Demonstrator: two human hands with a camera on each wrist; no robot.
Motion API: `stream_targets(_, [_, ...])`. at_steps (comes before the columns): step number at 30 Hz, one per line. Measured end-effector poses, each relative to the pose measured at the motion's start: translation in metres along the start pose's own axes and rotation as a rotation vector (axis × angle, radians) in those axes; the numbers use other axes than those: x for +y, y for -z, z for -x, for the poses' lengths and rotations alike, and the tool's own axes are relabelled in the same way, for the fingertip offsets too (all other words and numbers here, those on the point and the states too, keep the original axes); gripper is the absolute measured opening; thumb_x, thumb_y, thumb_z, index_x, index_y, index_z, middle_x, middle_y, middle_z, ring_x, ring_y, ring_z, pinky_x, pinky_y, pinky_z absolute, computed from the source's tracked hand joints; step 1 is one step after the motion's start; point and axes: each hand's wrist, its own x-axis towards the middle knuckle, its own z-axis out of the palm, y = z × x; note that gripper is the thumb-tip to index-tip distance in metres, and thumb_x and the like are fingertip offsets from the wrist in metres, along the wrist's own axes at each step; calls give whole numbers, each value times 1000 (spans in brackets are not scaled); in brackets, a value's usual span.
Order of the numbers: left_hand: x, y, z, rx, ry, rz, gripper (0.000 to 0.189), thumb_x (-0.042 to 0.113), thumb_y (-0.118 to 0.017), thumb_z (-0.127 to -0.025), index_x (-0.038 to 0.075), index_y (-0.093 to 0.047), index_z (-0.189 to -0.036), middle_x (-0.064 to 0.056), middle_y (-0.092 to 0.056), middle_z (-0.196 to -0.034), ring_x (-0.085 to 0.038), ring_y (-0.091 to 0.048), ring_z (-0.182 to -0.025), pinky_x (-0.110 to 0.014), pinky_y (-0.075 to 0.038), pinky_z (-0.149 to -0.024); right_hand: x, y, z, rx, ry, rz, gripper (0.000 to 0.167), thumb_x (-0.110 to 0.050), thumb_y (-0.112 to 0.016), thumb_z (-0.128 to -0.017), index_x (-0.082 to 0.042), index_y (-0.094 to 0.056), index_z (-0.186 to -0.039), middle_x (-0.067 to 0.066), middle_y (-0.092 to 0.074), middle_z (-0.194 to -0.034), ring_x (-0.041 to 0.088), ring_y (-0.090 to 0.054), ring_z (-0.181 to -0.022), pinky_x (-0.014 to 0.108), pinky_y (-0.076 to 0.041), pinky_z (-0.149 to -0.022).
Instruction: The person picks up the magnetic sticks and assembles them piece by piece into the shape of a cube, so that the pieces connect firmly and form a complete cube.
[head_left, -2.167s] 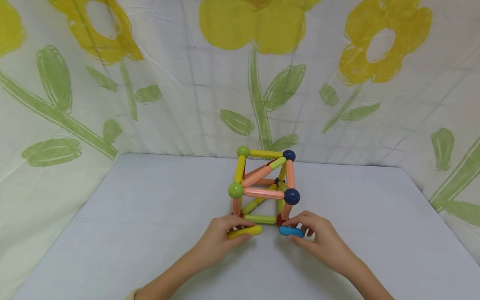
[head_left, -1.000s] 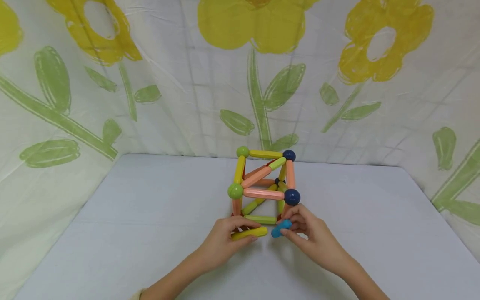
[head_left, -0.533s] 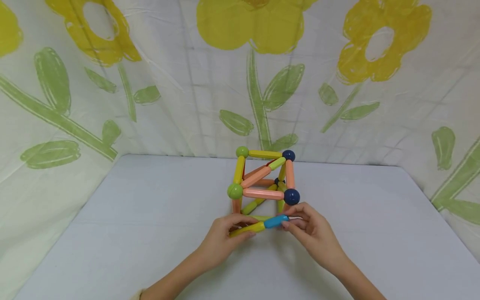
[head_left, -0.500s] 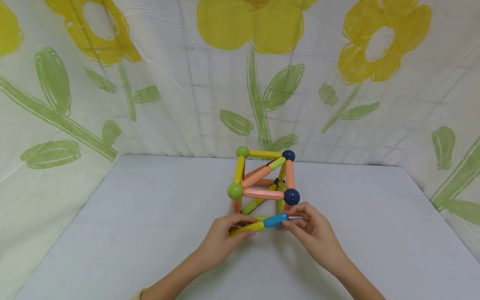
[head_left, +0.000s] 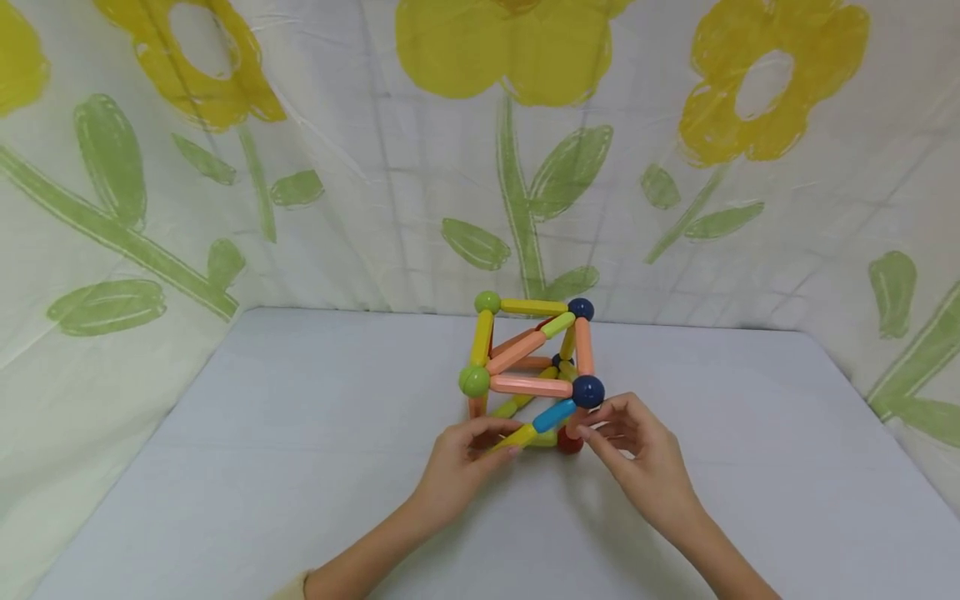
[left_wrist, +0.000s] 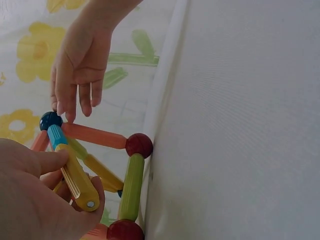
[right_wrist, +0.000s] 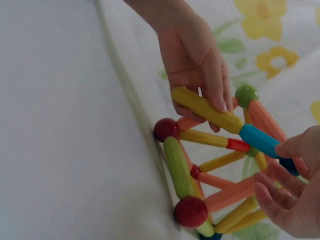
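A cube-like frame of magnetic sticks and balls stands on the table, with a green ball [head_left: 474, 381] and a dark blue ball [head_left: 588, 392] at its near top corners. My left hand [head_left: 459, 460] pinches a yellow magnetic stick [left_wrist: 80, 182] between thumb and fingers. End to end with it is a short blue stick [head_left: 553, 415]. The pair slants up to the right, its blue end right at the dark blue ball. My right hand [head_left: 647, 462], fingers loosely bent, is beside that corner, fingertips close to the orange upright [left_wrist: 95, 135].
A red ball [head_left: 570, 442] forms the frame's near bottom right corner, joined to a light green stick [left_wrist: 132, 187]. The white table [head_left: 300, 400] runs back to a hanging cloth [head_left: 360, 208] printed with yellow flowers.
The yellow and blue sticks, apart at first, came together end to end. Their blue end has since risen to the dark blue ball. My right hand has let go of the blue stick.
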Motion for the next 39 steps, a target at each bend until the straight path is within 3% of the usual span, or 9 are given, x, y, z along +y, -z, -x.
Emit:
stream_targets(5, [-3, 1, -1, 3, -14, -7, 25, 10, -76, -98, -2, -75, -120, -17, -75, -118, -28, -70, -103, -21, -58, -87, 4, 1, -3, 98, 104, 122, 32, 5, -83, -86, -2, -59, -106, 3, -68, -99, 6, -66, -84, 15, -57, -74])
stream_targets(10, [-7, 3, 1, 25, 29, -44, 28, 6, -82, -91, 0, -75, -118, -15, -76, -115, -25, -69, -101, -20, -57, -81, 10, 2, -7, 145, 246, 253, 50, 6, -89, -78, 1, -59, -117, 8, -61, -109, 13, -62, -88, 8, -50, -78])
stream_targets(17, [-20, 11, 8, -16, 123, 11, 33, -6, -82, -86, -9, -71, -116, -19, -72, -115, -29, -72, -103, -26, -63, -84, 13, 8, -16, 109, 352, 274, 68, 8, -91, -74, -5, -63, -136, 16, -60, -127, 15, -57, -97, 11, -50, -81])
stream_targets(23, [-29, 17, 10, -11, 151, 64, 34, -9, -83, -82, -14, -65, -111, -18, -70, -103, -26, -74, -91, -23, -62, -80, 11, 8, -26, 49, 384, 278, 57, 5, -90, -77, -7, -69, -129, 13, -62, -131, 21, -60, -102, 24, -56, -78])
stream_targets(26, [-31, 18, 8, 46, 172, 19, 43, -7, -88, -77, -9, -59, -109, -13, -65, -95, -21, -68, -83, -21, -59, -75, 10, 8, -30, 43, 396, 285, 51, 5, -90, -77, -5, -71, -122, 14, -62, -129, 19, -60, -100, 23, -57, -77])
stream_targets(29, [-34, 18, 4, 91, 186, -84, 63, -2, -95, -71, -1, -52, -116, -10, -59, -92, -17, -60, -79, -20, -53, -69, 10, 9, -31, 44, 394, 289, 48, 6, -91, -76, -5, -72, -119, 14, -61, -127, 16, -59, -97, 20, -56, -76])
stream_targets(34, [-36, 17, -4, 63, 157, -230, 95, 8, -101, -66, 6, -41, -139, -13, -47, -107, -20, -53, -85, -23, -49, -70, 11, 8, -32, 42, 377, 290, 46, 5, -91, -77, -5, -72, -118, 14, -60, -124, 12, -56, -95, 23, -59, -74])
stream_targets(39, [-36, 14, -6, 47, 117, -283, 84, 6, -100, -68, 7, -47, -133, -14, -44, -114, -19, -54, -85, -22, -52, -75, 11, 7, -31, 47, 369, 281, 45, 5, -90, -77, -5, -71, -117, 13, -59, -122, 12, -55, -95, 15, -55, -77])
